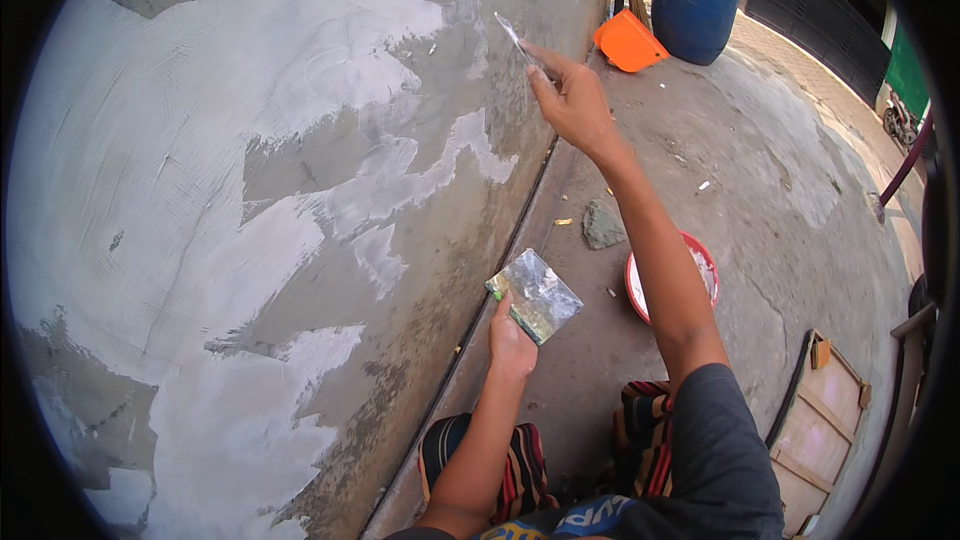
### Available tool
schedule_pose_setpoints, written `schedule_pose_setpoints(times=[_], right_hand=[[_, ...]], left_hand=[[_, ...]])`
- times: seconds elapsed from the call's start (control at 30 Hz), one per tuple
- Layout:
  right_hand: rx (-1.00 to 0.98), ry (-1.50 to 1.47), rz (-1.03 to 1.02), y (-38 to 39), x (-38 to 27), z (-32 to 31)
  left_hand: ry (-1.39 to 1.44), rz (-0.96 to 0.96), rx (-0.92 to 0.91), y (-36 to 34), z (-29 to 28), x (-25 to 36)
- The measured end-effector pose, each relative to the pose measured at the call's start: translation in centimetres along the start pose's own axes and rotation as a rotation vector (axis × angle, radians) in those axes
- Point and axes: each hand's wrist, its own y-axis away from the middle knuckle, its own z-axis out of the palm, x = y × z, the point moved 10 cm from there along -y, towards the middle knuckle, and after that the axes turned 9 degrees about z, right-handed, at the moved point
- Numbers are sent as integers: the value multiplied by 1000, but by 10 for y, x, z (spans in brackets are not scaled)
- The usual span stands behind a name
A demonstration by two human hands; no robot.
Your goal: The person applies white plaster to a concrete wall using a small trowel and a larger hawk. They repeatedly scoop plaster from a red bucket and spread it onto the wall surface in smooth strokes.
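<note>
The grey wall [210,190] with white patches fills your frame's left half. A blue barrel [697,0] stands at upper right, a wooden-framed panel [815,420] at lower right, an orange dustpan [630,42] beside the barrel. Your right forearm [660,250] partly hides the red bucket [632,295], right of centre, near a grey stone [602,225]. At centre, your left hand [512,348] grips the smeared plate [540,295] just above it; at upper centre, your right hand [578,105] pinches a thin blade [509,32] projecting past its fingertips.

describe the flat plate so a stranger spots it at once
Start with the big grey wall patched white. Right of its base, the left hand holds a flat, four-cornered, smeared plate. Unlike the slim blade in the right hand, it is broad, with a green spot on its edge.
</note>
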Motion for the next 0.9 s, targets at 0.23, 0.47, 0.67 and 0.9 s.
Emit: schedule_pose_setpoints(times=[0.23, 0.47, 0.67, 0.9], right_hand=[[152, -95, 26, 6, -3, 16], [-87, 28, -6, 24, -18, 24], [67, -67, 15, 2, 1, -5], [-111, 40, -4, 16, 22, 26]], left_hand=[[-6, 9, -2, 7, 0, 11], [18, -2, -30, 1, -5, 5], [5, -11, -37, -5, -1, -4], [-3, -12, 1, 3, 1, 6]])
